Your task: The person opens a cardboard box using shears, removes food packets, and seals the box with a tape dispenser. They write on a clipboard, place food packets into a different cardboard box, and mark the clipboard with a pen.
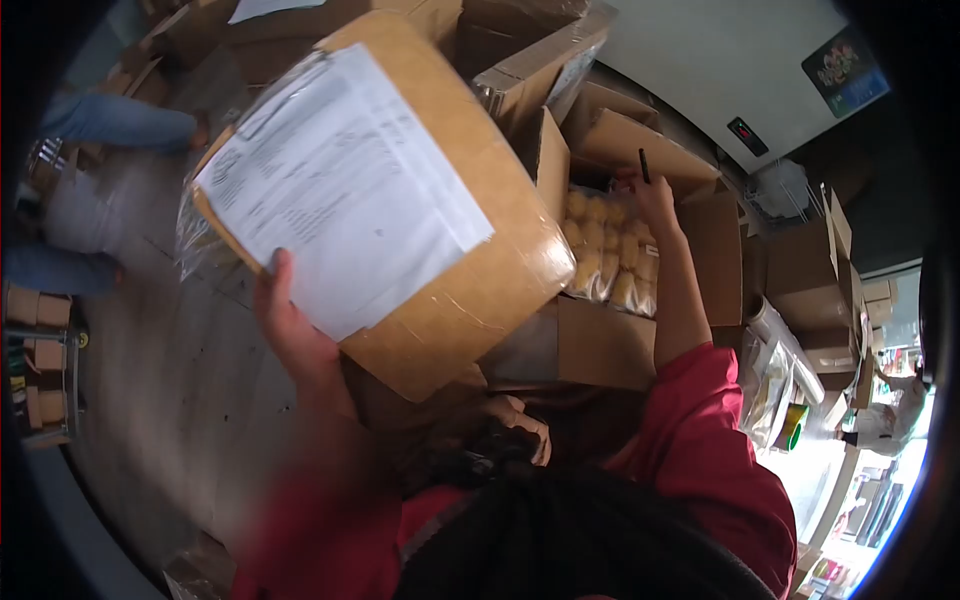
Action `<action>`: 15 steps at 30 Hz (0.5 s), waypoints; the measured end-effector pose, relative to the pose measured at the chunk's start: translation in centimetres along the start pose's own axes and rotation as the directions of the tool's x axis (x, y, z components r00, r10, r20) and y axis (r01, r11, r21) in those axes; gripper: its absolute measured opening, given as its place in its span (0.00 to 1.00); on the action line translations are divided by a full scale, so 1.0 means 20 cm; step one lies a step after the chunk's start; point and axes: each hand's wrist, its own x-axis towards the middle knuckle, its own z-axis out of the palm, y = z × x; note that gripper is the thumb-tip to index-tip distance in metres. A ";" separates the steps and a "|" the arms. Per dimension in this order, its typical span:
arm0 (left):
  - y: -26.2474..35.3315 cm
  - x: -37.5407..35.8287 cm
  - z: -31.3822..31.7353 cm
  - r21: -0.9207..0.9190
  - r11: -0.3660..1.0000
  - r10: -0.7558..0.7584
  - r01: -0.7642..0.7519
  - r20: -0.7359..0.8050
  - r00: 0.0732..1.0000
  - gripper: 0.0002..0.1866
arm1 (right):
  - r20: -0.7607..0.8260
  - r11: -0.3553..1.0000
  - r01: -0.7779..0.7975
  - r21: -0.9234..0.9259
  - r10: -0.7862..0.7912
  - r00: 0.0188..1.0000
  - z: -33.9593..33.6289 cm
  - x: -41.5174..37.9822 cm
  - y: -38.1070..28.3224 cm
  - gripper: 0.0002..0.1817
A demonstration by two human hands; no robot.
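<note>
My left hand (pixel 297 325) grips the lower left edge of a brown clipboard (pixel 480 180), thumb on top. A printed white sheet (pixel 340 190) is clipped to the board, and clear plastic covers its edges. Over an open cardboard box (pixel 610 340), my right hand (pixel 652 200) has a dark pen (pixel 643 165) upright between its fingers. Its fingertips are right at the clear packs (pixel 600 240) inside, which hold rows of pale yellow, rounded pieces.
More open cartons (pixel 540 75) stand behind and to the right. A rolled plastic sheet (pixel 785 340) lies at the right beside a green-rimmed roll (pixel 793 427). Another person's jeans-clad legs (pixel 120 120) show at left, near a metal rack (pixel 70 385). A person in white (pixel 890 418) is far right.
</note>
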 end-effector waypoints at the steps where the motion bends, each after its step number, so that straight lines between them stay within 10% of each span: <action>1: 0.01 0.01 -0.01 -0.046 0.999 0.010 -0.010 -0.005 1.000 0.19 | 0.023 0.999 0.031 0.037 -0.032 0.999 -0.03 0.02 0.03 0.13; 9: 0.00 0.01 0.03 -0.146 0.988 -0.047 0.050 0.026 0.999 0.19 | 0.096 0.995 0.093 0.047 -0.097 0.991 -0.04 0.02 0.03 0.13; 11: -0.02 0.01 0.02 -0.102 0.994 -0.041 0.041 0.004 0.999 0.19 | -0.029 0.941 0.176 -0.289 -0.193 0.981 0.01 0.01 0.02 0.11; 15: -0.04 0.02 0.00 -0.069 0.997 -0.036 0.038 0.034 0.999 0.19 | 0.038 0.901 0.323 -0.288 -0.327 0.944 0.07 -0.07 -0.04 0.13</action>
